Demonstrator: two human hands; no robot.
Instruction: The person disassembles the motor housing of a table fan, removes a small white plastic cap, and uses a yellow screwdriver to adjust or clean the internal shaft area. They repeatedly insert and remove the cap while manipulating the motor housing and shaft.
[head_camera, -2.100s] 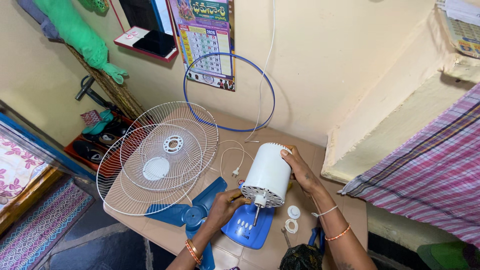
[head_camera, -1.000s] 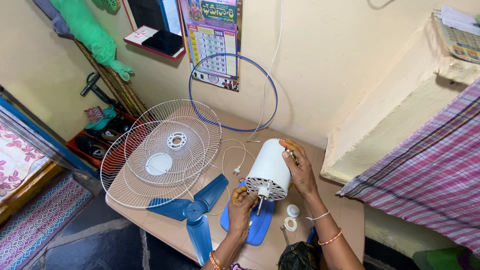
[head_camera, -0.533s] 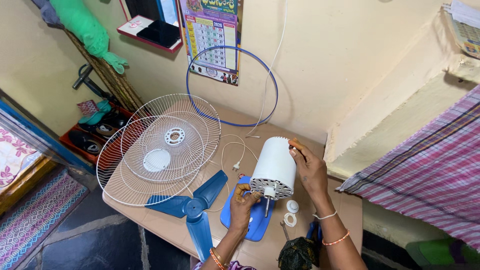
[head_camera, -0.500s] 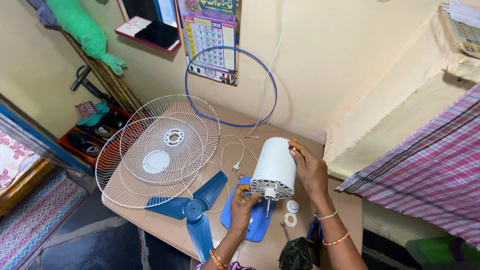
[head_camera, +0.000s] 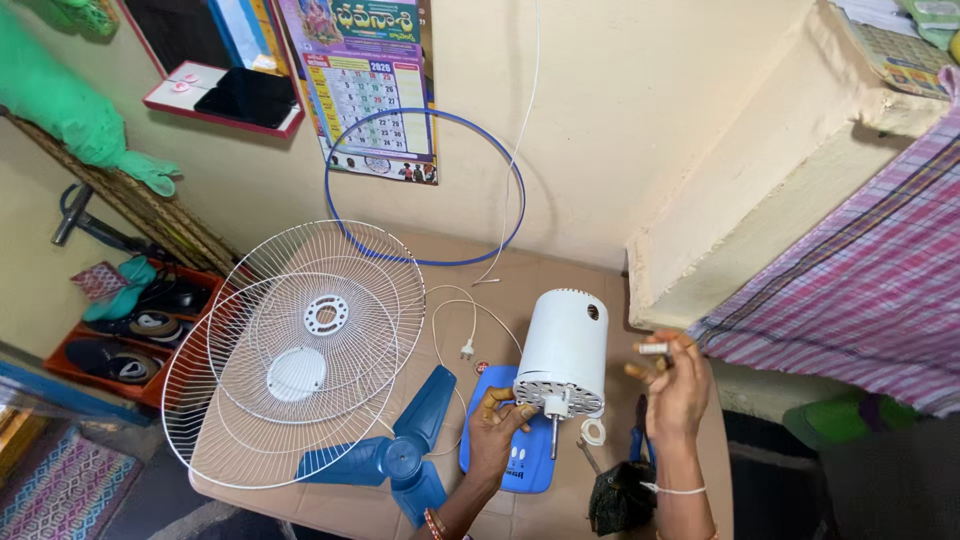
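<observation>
Fan fully apart: two grilles (head_camera: 300, 350), blade (head_camera: 395, 455) and blue ring (head_camera: 425, 185) loose on or by the desk (head_camera: 520, 275). Motor (head_camera: 565, 350) standing on blue base (head_camera: 515, 450), steadied by left hand (head_camera: 495, 430). Right hand (head_camera: 675, 385) pinching small white part (head_camera: 653, 348). Reassembly seemingly all ahead.

white motor housing (head_camera: 565, 345) | blue fan blade (head_camera: 405, 455) | white wire grilles (head_camera: 300, 350)
</observation>
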